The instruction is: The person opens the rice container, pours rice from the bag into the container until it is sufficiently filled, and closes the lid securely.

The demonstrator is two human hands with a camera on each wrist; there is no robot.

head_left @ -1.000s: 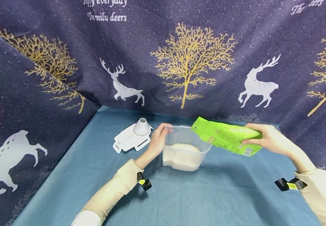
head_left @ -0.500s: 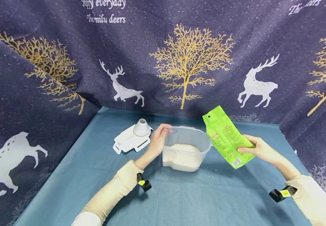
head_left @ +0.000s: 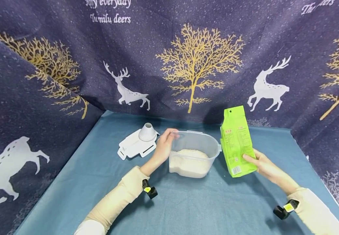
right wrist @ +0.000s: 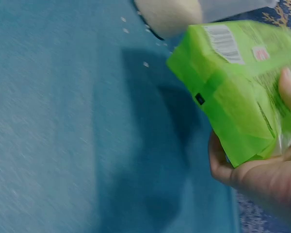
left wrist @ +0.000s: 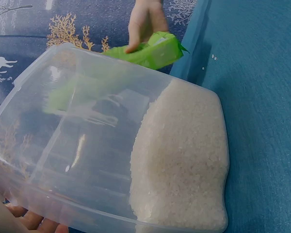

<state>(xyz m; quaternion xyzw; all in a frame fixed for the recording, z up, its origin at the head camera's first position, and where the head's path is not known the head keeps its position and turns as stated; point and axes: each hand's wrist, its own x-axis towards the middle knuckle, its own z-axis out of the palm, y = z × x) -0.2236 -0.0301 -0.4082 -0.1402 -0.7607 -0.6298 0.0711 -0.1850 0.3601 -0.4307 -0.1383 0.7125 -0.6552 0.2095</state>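
Observation:
A translucent plastic container (head_left: pixel 198 138) stands on the cloth, its bottom part filled with white rice (left wrist: pixel 179 160). At its left side my left hand (head_left: pixel 164 145) holds the rim, and curled fingers (left wrist: pixel 34 221) show against the wall in the left wrist view. To the right of the container, my right hand (head_left: pixel 261 163) grips a bright green bag (head_left: pixel 237 140) near its lower end, thumb on the printed face. The bag is nearly upright, its top with a small hole pointing up. In the right wrist view the bag's folded bottom (right wrist: pixel 233 107) faces the camera.
Left of the container lies a white lid (head_left: pixel 132 147) with a white cone-shaped piece (head_left: pixel 147 133) on it. A few loose grains (right wrist: pixel 145 64) are scattered on the blue cloth (head_left: pixel 187 205). A dark patterned curtain (head_left: pixel 157 49) hangs behind.
The green bag has swung from lying tilted over the container's rim to nearly upright beside it. My right hand has moved left and lower with it. The left hand and container stayed put.

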